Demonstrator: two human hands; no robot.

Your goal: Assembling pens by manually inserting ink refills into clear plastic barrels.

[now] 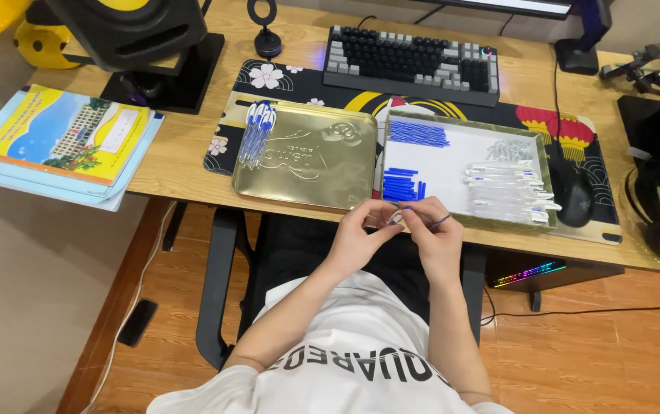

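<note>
Hands at the desk edge (284, 205).
We pinch a pen part (405, 216) between left hand (359, 234) and right hand (433, 234); trays just beyond, open room below.

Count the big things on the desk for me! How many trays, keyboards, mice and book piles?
Trays: 2, a gold tin tray and a white-bottomed tray
Keyboards: 1
Computer mice: 1
Book piles: 1
Total: 5
</note>
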